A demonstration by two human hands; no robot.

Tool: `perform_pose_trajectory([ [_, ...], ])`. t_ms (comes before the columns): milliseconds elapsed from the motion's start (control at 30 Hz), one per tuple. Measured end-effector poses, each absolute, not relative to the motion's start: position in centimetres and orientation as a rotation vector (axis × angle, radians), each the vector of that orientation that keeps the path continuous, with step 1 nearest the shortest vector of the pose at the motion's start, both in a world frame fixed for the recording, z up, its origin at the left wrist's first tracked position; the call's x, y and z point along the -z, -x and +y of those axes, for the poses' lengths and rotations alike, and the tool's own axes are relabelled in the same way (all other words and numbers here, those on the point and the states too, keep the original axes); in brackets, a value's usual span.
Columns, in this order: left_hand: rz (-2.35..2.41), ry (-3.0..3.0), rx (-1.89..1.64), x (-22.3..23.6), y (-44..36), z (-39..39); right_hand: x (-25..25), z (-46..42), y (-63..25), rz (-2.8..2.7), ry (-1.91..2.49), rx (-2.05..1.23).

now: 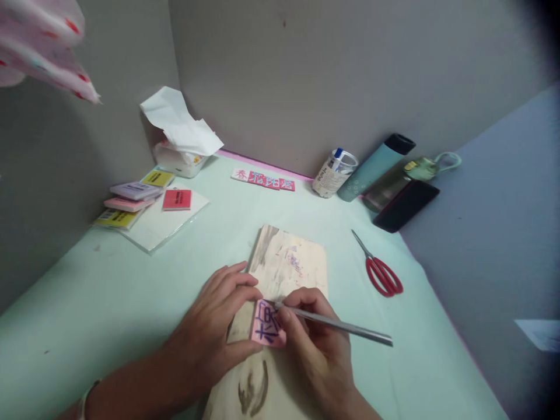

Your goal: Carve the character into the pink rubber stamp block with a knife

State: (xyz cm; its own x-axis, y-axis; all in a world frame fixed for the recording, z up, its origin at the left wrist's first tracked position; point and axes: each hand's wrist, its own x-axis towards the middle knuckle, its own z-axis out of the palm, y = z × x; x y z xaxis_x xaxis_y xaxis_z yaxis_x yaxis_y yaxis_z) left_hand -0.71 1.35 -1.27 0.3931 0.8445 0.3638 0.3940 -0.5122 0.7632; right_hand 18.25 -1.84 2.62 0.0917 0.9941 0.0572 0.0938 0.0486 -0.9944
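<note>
A small pink rubber stamp block [266, 332] lies on a worn wooden board [306, 245], its top marked with a dark purple character. My left hand [227, 315] grips the block from the left, thumb at the near edge and fingertips at the far edge. In my right hand [324, 344] is a slim silver craft knife [345, 328], pinched like a pen, its shaft slanting out to the right. The knife's tip is close to the block's upper right; fingers hide part of that side, so contact cannot be made out.
Red-handled scissors [382, 274] lie right of the board. Carved pink blocks [265, 179] form a row at the back. A can [335, 175], a blue tumbler [374, 169], a green bottle [394, 181] and a dark phone [406, 205] stand back right. Tissues [181, 157] and packaged blocks [135, 191] are left.
</note>
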Motion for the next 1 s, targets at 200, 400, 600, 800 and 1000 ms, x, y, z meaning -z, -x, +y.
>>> perform_pose_trajectory([
  [200,1.056,-2.084,-1.014,1.17,0.64,1.35,-2.91,-1.71,-18.2,-1.349,1.319,-0.972],
  [400,1.041,-2.117,-1.052,1.62,0.75,1.23,-2.98,-1.83,-18.41,-1.389,1.351,-0.938],
  [600,1.045,-2.117,-1.013,1.61,0.88,1.4,-2.83,-2.13,-18.67,-1.445,1.32,-1.005],
  [800,1.044,-2.113,-0.999,1.71,0.82,1.31,-2.89,-2.28,-18.74,-1.478,1.362,-1.038],
  [1000,1.05,-2.112,-0.962,1.22,0.8,1.11,-2.72,-2.32,-18.7,-1.513,1.355,-1.007],
])
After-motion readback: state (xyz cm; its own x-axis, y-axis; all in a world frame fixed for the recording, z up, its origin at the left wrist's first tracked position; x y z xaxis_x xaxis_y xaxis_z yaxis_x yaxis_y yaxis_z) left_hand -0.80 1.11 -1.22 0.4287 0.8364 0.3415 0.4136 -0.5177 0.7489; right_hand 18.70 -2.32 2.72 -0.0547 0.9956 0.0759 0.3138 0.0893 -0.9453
